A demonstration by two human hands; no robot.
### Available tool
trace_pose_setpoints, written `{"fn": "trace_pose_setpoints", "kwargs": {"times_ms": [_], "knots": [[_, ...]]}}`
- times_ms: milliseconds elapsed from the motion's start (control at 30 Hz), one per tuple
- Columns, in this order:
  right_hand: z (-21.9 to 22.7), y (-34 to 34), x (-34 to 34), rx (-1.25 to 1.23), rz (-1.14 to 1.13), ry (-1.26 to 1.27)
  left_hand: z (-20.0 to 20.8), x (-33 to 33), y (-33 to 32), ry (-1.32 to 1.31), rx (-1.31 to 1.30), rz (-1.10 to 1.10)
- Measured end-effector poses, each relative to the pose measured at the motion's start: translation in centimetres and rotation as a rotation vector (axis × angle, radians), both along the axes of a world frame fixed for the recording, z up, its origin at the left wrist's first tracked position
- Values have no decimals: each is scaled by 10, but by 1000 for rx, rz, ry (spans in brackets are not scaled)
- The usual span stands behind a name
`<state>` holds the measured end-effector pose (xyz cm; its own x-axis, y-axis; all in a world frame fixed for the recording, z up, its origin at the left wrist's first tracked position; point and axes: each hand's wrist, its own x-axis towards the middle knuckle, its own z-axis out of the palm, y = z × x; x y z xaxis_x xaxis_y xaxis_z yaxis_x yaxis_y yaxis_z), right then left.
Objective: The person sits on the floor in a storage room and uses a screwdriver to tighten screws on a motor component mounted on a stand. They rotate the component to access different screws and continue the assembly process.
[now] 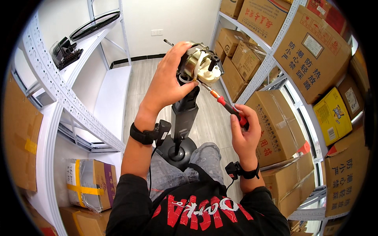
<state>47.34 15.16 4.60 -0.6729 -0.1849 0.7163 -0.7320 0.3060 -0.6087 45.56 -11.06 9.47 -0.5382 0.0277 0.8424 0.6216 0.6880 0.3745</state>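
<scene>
I see a motor [205,70] atop a black stand [184,118], its left side hidden by the left hand [167,76], clamped round it. The right hand [248,131] grips a red-and-black screwdriver [225,104], handle end partly covered; its long axis slants up-left, tip at the motor, contact unclear. Cardboard boxes [275,133] stand rightward.

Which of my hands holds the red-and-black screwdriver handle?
Your right hand grips that handle; your left hand grasps the round gold-coloured metal motor.

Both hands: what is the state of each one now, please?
Left hand: closed around the side of the motor.
Right hand: closed, holding the screwdriver.
</scene>
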Motion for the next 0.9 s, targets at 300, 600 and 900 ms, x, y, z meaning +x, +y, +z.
{"fn": "trace_pose_setpoints", "kwargs": {"times_ms": [300, 600, 900], "knots": [[-4, -1, 1, -29, 43, -204, -4, -2, -1, 17, 10, 30], [5, -3, 5, -130, 95, -348, -6, -5, 2, 41, 2, 55], [0, -7, 0, -36, 52, -27, -5, -2, 1, 45, -2, 63]]}}
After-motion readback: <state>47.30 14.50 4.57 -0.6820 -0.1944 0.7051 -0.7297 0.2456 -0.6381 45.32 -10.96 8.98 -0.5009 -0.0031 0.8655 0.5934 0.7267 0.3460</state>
